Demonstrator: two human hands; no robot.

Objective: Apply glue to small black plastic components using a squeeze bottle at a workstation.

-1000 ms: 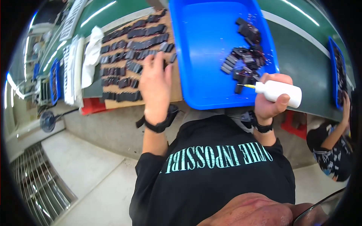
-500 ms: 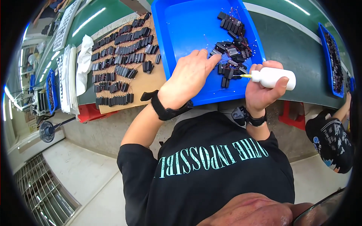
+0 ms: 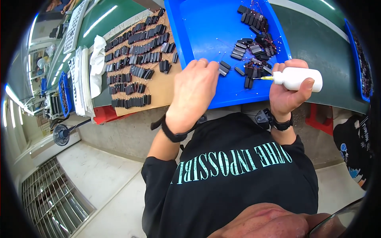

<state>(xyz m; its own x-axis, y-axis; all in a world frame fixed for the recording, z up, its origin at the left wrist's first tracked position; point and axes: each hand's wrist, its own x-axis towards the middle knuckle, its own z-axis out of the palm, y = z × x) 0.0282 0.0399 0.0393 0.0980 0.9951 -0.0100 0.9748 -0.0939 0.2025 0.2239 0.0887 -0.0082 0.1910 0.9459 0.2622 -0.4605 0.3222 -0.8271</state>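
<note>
Stretches the left forearm (image 3: pixel 162 146) forward and slightly rightward, with the left wrist (image 3: pixel 179 120) nearly straight. Shows the back of the left hand (image 3: pixel 193 89) from above, with the fingers pointing forward, close together, and the tips partly hidden. Reaches forward with the right forearm (image 3: pixel 284 137) too, showing a shorter stretch of it. Curls the right hand (image 3: pixel 282 94) palm up into a closed grasp, with the thumb (image 3: pixel 306 85) on the near side, opposite the curled fingers.
</note>
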